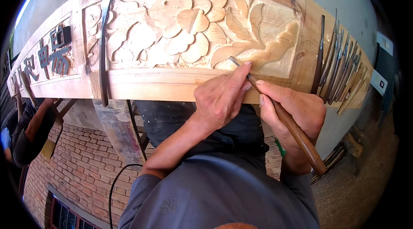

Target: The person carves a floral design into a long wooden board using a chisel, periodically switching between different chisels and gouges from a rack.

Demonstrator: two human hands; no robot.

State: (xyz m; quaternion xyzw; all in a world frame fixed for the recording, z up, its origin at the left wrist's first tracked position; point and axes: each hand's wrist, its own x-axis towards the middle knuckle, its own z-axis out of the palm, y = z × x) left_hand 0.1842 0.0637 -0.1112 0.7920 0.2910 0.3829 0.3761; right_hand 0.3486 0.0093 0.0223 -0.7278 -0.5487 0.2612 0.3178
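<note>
A carving chisel (305, 145) with a brown wooden handle slants across the lower right part of a pale carved wooden panel (163, 86). My right hand (297, 110) is wrapped round its handle. The fingers of my left hand (219, 100) pinch the metal shank close to the blade, with the index finger lying along it. The blade's tip meets the wood beside a carved leaf (230, 50), near the panel's lower border. Left of there, layered flower petals (180, 18) stand out in relief from a rough-cut background.
Several chisels (340, 63) lie in a row at the panel's right end. One long tool (103, 48) lies across the panel at left. Farther left are dark raised characters (53, 55) and another person's forearm (38, 121). A worn support (122, 132) stands on the brick floor (81, 151).
</note>
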